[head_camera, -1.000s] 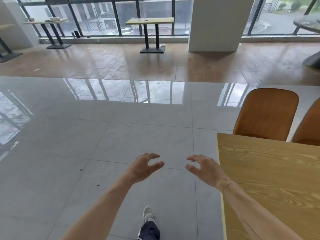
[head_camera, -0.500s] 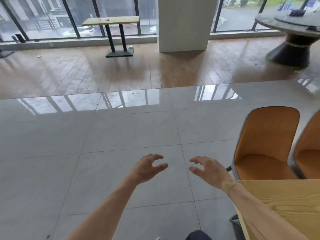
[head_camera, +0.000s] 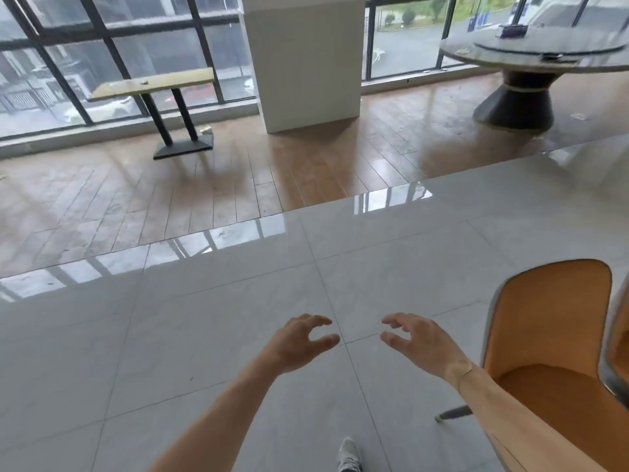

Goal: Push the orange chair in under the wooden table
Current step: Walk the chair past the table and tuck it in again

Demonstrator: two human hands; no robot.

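An orange chair (head_camera: 551, 338) with a grey shell stands at the lower right on the pale tile floor, its seat facing me. My left hand (head_camera: 301, 340) and my right hand (head_camera: 420, 344) are held out over the floor left of the chair, fingers curled and apart, holding nothing. My right hand is close to the chair's left edge but does not touch it. The wooden table this chair belongs to is out of view; my right forearm covers the lower right corner.
A second orange chair (head_camera: 621, 345) shows at the right edge. A white pillar (head_camera: 306, 59) stands at the back, a small wooden table (head_camera: 153, 85) on black legs to its left, a round pedestal table (head_camera: 531, 59) at the back right. My shoe (head_camera: 349, 456) is below.
The view has swung further right and forward: the wooden table top at the lower right has left the frame and the orange chair looks nearer. Both hands keep the same open pose.
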